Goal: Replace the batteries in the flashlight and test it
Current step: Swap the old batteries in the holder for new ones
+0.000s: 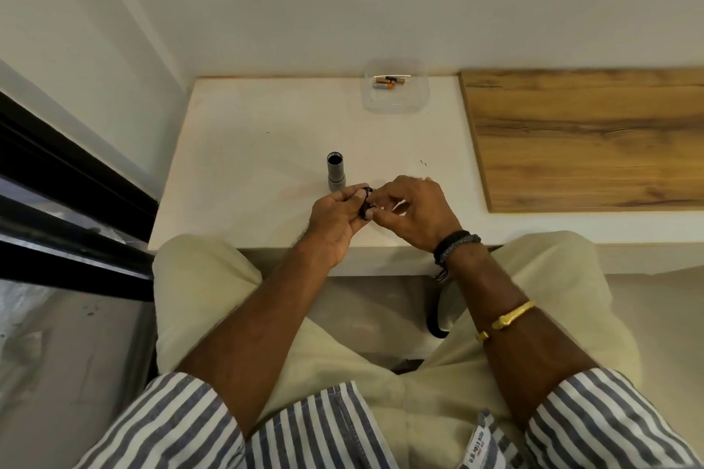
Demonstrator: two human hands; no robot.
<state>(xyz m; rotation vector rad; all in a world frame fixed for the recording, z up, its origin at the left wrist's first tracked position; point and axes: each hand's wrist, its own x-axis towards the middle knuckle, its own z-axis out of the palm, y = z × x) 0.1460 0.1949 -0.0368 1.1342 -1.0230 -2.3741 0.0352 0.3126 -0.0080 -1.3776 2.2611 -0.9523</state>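
Note:
The grey flashlight body (336, 172) stands upright on the white table (247, 164), its open dark end facing up. Just in front of it, my left hand (335, 221) and my right hand (411, 211) meet over the table's front edge. Between their fingertips sits a small black part (365, 204), probably the battery holder or end cap; most of it is hidden by fingers. At the back, a clear plastic container (396, 103) holds a few orange-and-black batteries (385, 82).
A wooden board (586, 137) covers the right part of the surface. A white wall rises behind the table. A dark window frame (68, 179) runs along the left. My knees in pale trousers sit below the table edge.

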